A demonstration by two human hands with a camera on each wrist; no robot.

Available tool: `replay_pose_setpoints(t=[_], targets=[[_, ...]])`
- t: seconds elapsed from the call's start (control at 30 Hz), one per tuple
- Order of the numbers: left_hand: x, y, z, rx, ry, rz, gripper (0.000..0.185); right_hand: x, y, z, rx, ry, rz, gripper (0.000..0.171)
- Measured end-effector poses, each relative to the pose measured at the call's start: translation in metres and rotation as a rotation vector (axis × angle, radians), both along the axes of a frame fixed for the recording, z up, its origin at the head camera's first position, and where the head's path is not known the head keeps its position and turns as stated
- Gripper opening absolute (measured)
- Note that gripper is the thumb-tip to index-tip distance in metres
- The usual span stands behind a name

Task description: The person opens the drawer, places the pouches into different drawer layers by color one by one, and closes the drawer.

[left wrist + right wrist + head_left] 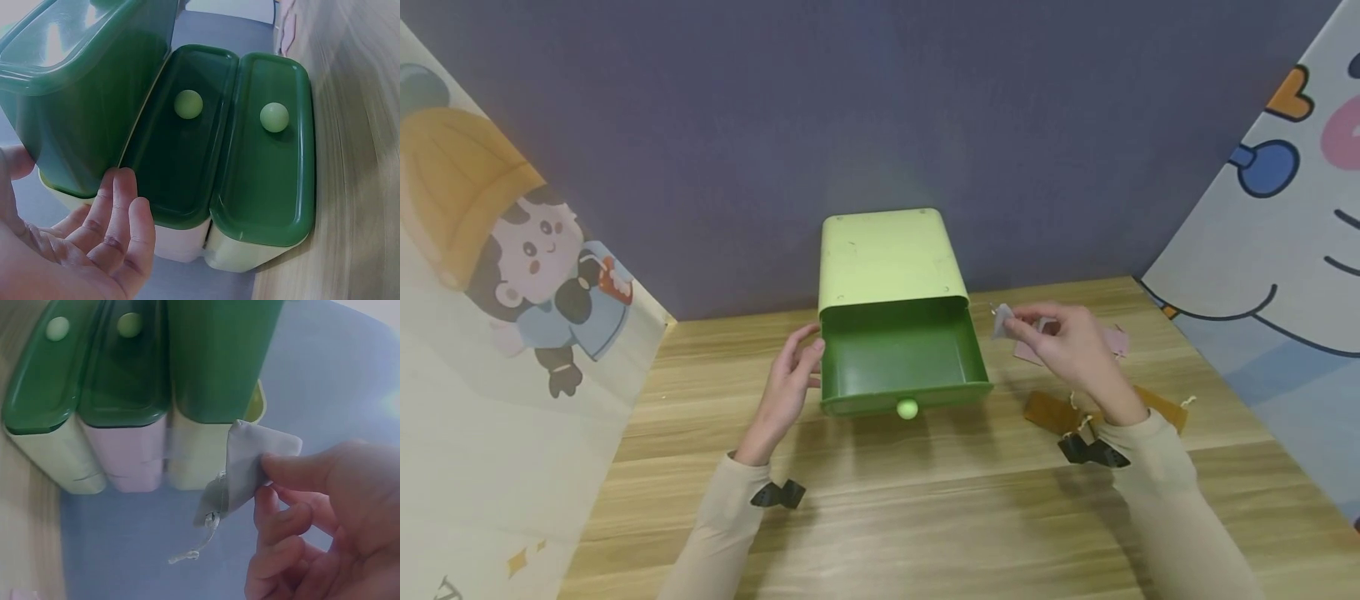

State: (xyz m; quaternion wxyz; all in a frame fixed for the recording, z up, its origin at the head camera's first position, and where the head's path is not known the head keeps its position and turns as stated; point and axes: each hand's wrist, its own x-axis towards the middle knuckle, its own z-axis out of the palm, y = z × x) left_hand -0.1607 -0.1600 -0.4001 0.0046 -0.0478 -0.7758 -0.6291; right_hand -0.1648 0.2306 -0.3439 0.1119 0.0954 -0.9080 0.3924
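Note:
A small drawer cabinet (891, 258) with a pale yellow-green top stands against the back wall. Its top green drawer (895, 367) is pulled out and bare inside. My left hand (786, 392) is at the drawer's left side; in the left wrist view its extended fingers (125, 194) rest against the cabinet's side edge. To the right of the drawer, my right hand (1071, 346) pinches a small grey drawstring pouch (250, 462) between thumb and fingers. The pouch's cord (209, 537) dangles free, and the pouch hangs beside the drawer's right edge.
Brown drawstring pouches (1052, 412) lie on the wooden table (910, 533) under my right wrist. Pink pouches (1116, 340) lie behind my right hand. Two lower green drawers (262, 175) with round knobs are closed. Printed panels (497, 433) flank the table.

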Motion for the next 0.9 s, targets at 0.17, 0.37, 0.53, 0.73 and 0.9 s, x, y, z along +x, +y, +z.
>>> replay_pose_setpoints(t=[0.17, 0.37, 0.53, 0.73, 0.9], targets=[[0.001, 0.0, 0.0, 0.0, 0.0, -0.002, 0.054, 0.002, -0.004, 0.008, -0.013, 0.029, 0.004, 0.025], [0.001, -0.001, 0.001, 0.009, 0.001, 0.001, 0.054, 0.005, -0.009, 0.018, -0.035, 0.047, 0.017, 0.025], [0.002, 0.0, 0.003, 0.004, 0.008, -0.003, 0.055, 0.009, -0.014, 0.025, -0.057, 0.061, 0.031, 0.024], [0.0, 0.0, 0.002, 0.009, 0.014, -0.007, 0.054, 0.012, -0.019, 0.031, -0.062, 0.094, 0.073, 0.018], [0.0, 0.0, 0.001, 0.002, 0.013, -0.012, 0.054, 0.014, -0.024, 0.037, -0.057, 0.11, 0.099, 0.015]])
